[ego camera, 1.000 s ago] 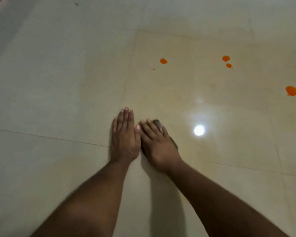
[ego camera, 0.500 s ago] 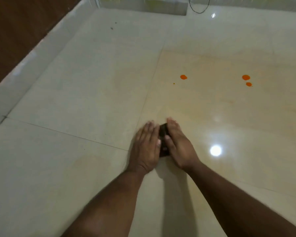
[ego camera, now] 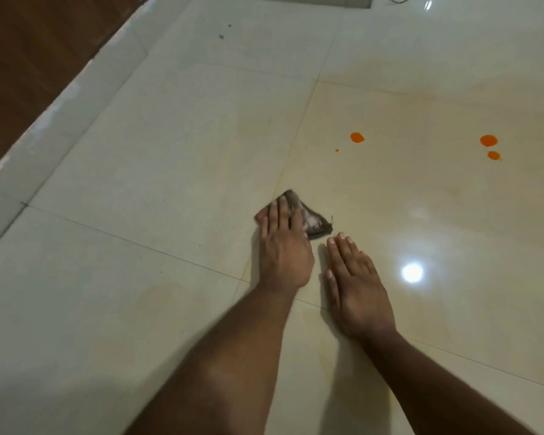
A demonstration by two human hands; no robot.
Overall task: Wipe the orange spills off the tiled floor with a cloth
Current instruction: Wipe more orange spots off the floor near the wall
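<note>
Orange spills dot the cream tiled floor [ego camera: 170, 146] in the upper right of the frame: one round spot [ego camera: 357, 137] with a tiny speck [ego camera: 337, 150] just below and to its left, and further right a pair of spots [ego camera: 488, 140], the smaller one [ego camera: 493, 155] just beneath the larger. All of them lie well apart from the hands. Near the middle of the frame the left hand [ego camera: 285, 246] lies flat, palm down, fingers straight and together, pressing on a dark grey cloth [ego camera: 314, 222] whose folded, roughly triangular shape pokes out beyond and to the right of the fingertips. The right hand [ego camera: 357, 284] rests flat on the bare floor just beside it, lower and to the right, fingers extended and holding nothing; its fingertips sit close to the cloth's lower corner without touching it. A bright reflected light spot [ego camera: 412, 273] shines on the tile to the right of the right hand. Along the upper left runs a pale skirting strip [ego camera: 63, 120] below a brown wooden panel [ego camera: 29, 58].
</note>
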